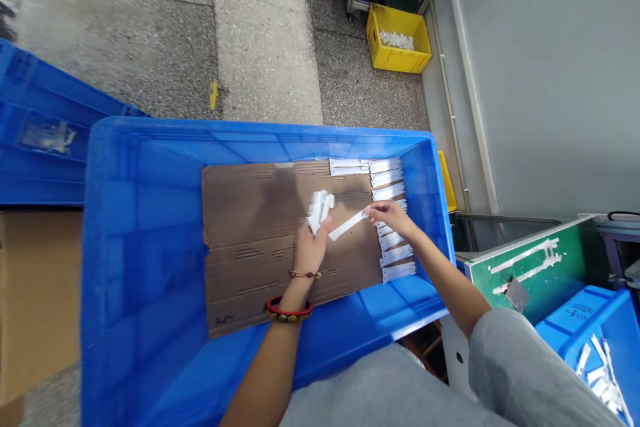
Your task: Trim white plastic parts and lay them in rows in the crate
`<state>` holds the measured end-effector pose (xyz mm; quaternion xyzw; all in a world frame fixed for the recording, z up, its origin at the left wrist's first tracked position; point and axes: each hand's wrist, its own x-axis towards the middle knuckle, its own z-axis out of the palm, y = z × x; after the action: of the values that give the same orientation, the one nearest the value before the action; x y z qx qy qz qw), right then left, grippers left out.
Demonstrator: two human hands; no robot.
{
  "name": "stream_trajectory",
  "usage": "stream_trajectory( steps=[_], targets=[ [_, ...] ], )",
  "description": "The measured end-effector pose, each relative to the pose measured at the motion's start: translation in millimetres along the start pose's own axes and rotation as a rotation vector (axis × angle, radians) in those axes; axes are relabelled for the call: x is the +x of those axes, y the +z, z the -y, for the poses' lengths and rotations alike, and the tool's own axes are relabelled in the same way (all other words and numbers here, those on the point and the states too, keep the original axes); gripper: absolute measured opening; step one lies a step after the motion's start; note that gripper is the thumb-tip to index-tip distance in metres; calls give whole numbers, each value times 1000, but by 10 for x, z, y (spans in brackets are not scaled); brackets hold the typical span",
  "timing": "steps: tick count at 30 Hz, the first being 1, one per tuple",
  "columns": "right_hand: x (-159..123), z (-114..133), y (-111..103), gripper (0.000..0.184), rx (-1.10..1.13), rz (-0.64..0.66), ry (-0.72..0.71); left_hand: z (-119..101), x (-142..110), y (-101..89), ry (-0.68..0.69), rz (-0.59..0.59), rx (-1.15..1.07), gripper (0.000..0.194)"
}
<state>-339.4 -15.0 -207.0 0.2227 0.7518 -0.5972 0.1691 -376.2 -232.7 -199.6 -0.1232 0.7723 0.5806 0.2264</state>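
Observation:
My left hand (309,248) is closed round a bunch of white plastic strips (319,208), held over the cardboard sheet (250,213) in a large blue crate (150,121). Between the fingertips of my right hand (389,215) is the far end of a single white plastic strip (347,224), which slants down toward my left hand. Below my right hand, a column of similar flat white strips (397,253) lies along the cardboard's right edge. A few more strips (347,167) lie at its upper right. My right hand hides part of the column.
A yellow crate (400,61) with small white pieces stands on the floor near the wall. Another blue crate (45,133) is at the left, above a cardboard box (40,300). At lower right are a green surface (545,280) and a blue bin (580,320) holding white strips.

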Motion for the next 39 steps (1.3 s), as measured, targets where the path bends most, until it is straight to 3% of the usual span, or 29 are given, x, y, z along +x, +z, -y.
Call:
stream_trajectory(
  steps=[3,6,11,15,18,23,27,29,35,39],
  targets=[
    [183,28,-61,59,-131,-191,-41,30,51,-47,-13,-83,-31,28],
    [419,73,-77,58,-248,-303,-55,21,47,-43,-32,-63,-54,29],
    [708,163,13,50,-474,-361,-20,-37,0,-3,-55,-8,-80,27],
    [705,209,19,40,-795,-407,-19,-56,-5,-8,-81,8,-116,28],
    [668,213,-5,33,-1067,-376,-105,-58,-12,2,-112,41,-159,30],
    [734,169,2,24,-1132,-202,-252,-69,-29,31,-162,90,-231,33],
    [742,218,13,24,-1099,-264,-228,-69,-31,27,-180,107,-288,39],
    [666,291,51,25,-966,-270,-266,-70,-30,18,-177,107,-300,42],
    [248,416,320,37,-174,112,-391,-89,-40,2,-169,134,-275,42],
    [97,310,240,38,-175,87,-362,-40,-19,-5,-214,105,-218,34]
  ],
)
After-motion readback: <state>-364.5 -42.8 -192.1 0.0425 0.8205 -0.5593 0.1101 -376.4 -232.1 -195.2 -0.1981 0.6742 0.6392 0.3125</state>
